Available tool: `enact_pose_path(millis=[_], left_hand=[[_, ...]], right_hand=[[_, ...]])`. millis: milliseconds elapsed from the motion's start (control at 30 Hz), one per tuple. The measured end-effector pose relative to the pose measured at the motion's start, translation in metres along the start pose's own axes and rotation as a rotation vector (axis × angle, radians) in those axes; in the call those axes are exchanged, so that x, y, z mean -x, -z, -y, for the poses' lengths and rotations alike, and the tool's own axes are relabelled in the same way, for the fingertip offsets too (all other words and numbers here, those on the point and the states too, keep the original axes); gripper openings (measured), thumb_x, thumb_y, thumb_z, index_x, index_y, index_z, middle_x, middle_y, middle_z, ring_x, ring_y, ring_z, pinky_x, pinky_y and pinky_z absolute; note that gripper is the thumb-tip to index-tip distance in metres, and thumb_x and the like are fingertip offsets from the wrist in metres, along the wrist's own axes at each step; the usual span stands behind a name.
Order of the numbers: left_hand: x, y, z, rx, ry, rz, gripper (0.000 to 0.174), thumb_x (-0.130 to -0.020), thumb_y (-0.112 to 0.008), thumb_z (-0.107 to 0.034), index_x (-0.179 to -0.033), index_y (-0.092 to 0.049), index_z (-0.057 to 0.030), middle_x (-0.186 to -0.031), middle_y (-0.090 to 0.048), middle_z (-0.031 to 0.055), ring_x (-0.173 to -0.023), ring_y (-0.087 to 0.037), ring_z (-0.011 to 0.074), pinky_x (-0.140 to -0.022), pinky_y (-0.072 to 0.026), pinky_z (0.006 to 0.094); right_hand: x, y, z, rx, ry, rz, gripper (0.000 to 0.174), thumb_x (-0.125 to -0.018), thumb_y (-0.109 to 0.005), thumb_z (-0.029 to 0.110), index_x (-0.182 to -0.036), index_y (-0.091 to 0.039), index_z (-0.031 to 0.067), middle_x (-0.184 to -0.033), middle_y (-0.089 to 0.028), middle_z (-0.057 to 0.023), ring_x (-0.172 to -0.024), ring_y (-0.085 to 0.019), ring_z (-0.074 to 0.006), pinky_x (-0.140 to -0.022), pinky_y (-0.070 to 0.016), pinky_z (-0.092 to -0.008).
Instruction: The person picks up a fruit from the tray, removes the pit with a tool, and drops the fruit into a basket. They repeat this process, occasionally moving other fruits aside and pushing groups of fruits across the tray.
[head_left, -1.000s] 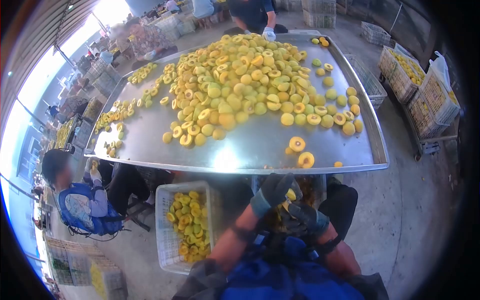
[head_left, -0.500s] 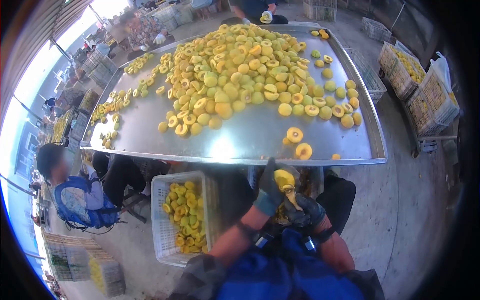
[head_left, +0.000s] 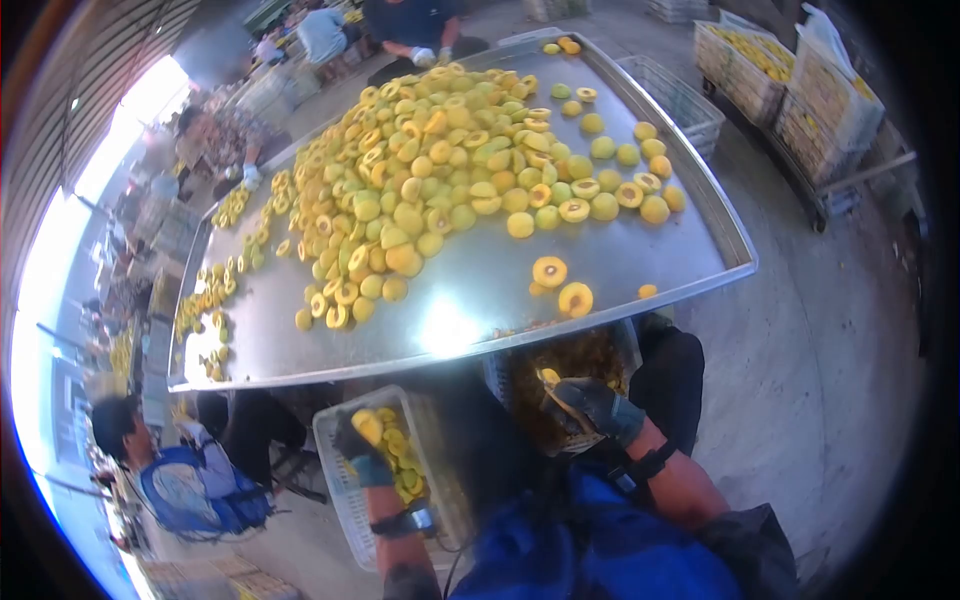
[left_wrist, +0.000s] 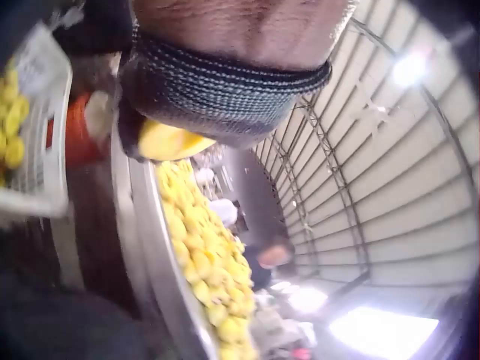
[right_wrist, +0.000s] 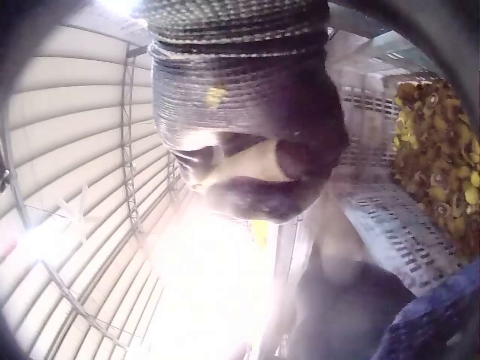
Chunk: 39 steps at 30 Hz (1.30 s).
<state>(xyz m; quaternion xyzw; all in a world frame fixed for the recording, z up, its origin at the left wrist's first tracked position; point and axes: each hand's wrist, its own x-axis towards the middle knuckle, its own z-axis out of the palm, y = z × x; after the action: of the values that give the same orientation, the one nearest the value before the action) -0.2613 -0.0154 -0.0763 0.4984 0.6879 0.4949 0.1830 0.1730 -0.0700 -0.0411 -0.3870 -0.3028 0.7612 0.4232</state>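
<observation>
In the head view, my gloved left hand [head_left: 368, 452] holds a yellow fruit piece [head_left: 367, 427] over the white crate [head_left: 330, 470] of cut fruit. The left wrist view shows that yellow piece [left_wrist: 169, 141] beside the glove's palm. My gloved right hand [head_left: 598, 408] is above a crate of brown scraps [head_left: 560, 356], its fingers curled round a thin tool whose end has something yellow [head_left: 548, 376] on it. In the right wrist view, a pale handle-like part [right_wrist: 251, 163] lies under the curled fingers. Cut and whole fruit [head_left: 410, 190] lie heaped on the metal table [head_left: 480, 290].
A seated person with a blue backpack [head_left: 205, 490] is at the left. Across the table [head_left: 690, 275] another person's gloved hands [head_left: 424, 56] work by the heap. Crates of fruit [head_left: 740, 70] stand on a cart at the right, with an empty-looking crate [head_left: 672, 98] beside the table.
My left hand has moved left from beside my right hand to over the white crate, carrying the fruit piece. My right hand stays over the scraps. The head view has turned.
</observation>
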Motion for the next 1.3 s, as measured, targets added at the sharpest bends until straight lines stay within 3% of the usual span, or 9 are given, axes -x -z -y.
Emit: enact_pose_path(millis=[100,300,400,433,633,1033,1167,1233,1300], left_hand=[[-0.003,0.058,0.038,-0.940,-0.011,-0.102,0.034,-0.094,-0.051,-0.031,-0.098,-0.069,-0.0021,-0.097,-0.070,0.0170,-0.084,-0.067,0.0309,-0.077,-0.0523,0.0404],[-0.008,0.000,-0.053,-0.438,-0.099,0.140,0.022,-0.094,-0.056,-0.018,-0.101,-0.072,-0.0038,-0.110,-0.069,0.0164,-0.104,-0.063,0.0309,-0.089,-0.0506,0.0387],[-0.012,-0.097,-0.082,-0.358,-0.714,0.327,0.024,-0.093,-0.058,-0.017,-0.110,-0.070,-0.0054,-0.110,-0.069,0.0160,-0.102,-0.066,0.0307,-0.090,-0.0509,0.0377],[0.006,-0.134,-0.142,-0.311,-0.372,0.350,0.025,-0.091,-0.062,-0.018,-0.111,-0.070,-0.0062,-0.110,-0.069,0.0151,-0.103,-0.066,0.0306,-0.090,-0.0515,0.0381],[-0.012,-0.315,-0.176,-0.491,-0.400,0.673,0.057,-0.083,-0.064,-0.051,-0.121,-0.063,-0.0077,-0.123,-0.062,0.0189,-0.115,-0.058,0.0345,-0.098,-0.0455,0.0452],[0.012,-0.348,-0.192,-0.809,-0.456,0.775,0.056,-0.076,-0.071,-0.050,-0.119,-0.060,-0.0148,-0.116,-0.065,0.0121,-0.108,-0.062,0.0320,-0.093,-0.0505,0.0408],[-0.005,-0.324,-0.152,-0.113,-0.296,0.548,0.048,-0.072,-0.079,-0.040,-0.108,-0.064,-0.0123,-0.101,-0.068,0.0106,-0.093,-0.066,0.0289,-0.082,-0.0532,0.0381],[-0.059,-0.305,-0.115,0.040,-0.870,0.415,0.032,-0.073,-0.077,-0.025,-0.101,-0.066,-0.0116,-0.100,-0.068,0.0094,-0.091,-0.066,0.0278,-0.080,-0.0533,0.0369],[-0.116,-0.290,-0.061,1.031,-0.016,0.671,0.030,-0.082,-0.070,-0.027,-0.107,-0.063,-0.0115,-0.101,-0.067,0.0098,-0.092,-0.064,0.0268,-0.080,-0.0539,0.0382]], right_hand=[[-0.018,0.008,-0.020,0.053,-0.141,-0.090,0.045,-0.101,-0.049,0.042,-0.094,-0.067,0.0012,-0.073,-0.064,-0.0047,-0.053,-0.055,-0.0102,-0.048,-0.0412,-0.0230],[-0.013,0.003,-0.018,0.304,-0.061,-0.132,0.050,-0.101,-0.048,0.046,-0.087,-0.069,0.0030,-0.066,-0.063,-0.0048,-0.044,-0.050,-0.0105,-0.041,-0.0364,-0.0248],[-0.015,0.009,-0.017,0.307,-0.214,-0.143,0.051,-0.101,-0.048,0.047,-0.086,-0.069,0.0031,-0.065,-0.062,-0.0050,-0.043,-0.050,-0.0107,-0.041,-0.0371,-0.0246],[-0.016,0.010,-0.017,0.324,-0.276,-0.140,0.051,-0.101,-0.047,0.047,-0.086,-0.069,0.0031,-0.064,-0.062,-0.0050,-0.043,-0.050,-0.0108,-0.041,-0.0377,-0.0244],[-0.017,0.041,-0.032,-0.020,-0.034,-0.173,0.044,-0.101,-0.051,0.044,-0.092,-0.068,0.0053,-0.069,-0.062,-0.0034,-0.046,-0.052,-0.0101,-0.039,-0.0368,-0.0234],[-0.016,0.043,-0.029,0.009,-0.046,-0.315,0.044,-0.102,-0.049,0.041,-0.090,-0.068,0.0032,-0.067,-0.061,-0.0035,-0.052,-0.054,-0.0105,-0.047,-0.0423,-0.0250],[-0.016,0.053,-0.037,0.275,0.029,-0.378,0.034,-0.101,-0.053,0.034,-0.090,-0.068,0.0064,-0.073,-0.062,-0.0010,-0.066,-0.059,-0.0085,-0.056,-0.0468,-0.0267],[-0.027,0.077,-0.070,0.459,0.250,-0.335,0.033,-0.101,-0.051,0.035,-0.094,-0.068,0.0066,-0.075,-0.062,-0.0018,-0.068,-0.060,-0.0091,-0.057,-0.0472,-0.0258],[-0.019,0.070,-0.064,0.316,0.241,-0.306,0.034,-0.102,-0.050,0.036,-0.099,-0.067,0.0062,-0.077,-0.063,-0.0026,-0.068,-0.060,-0.0099,-0.057,-0.0472,-0.0249]])
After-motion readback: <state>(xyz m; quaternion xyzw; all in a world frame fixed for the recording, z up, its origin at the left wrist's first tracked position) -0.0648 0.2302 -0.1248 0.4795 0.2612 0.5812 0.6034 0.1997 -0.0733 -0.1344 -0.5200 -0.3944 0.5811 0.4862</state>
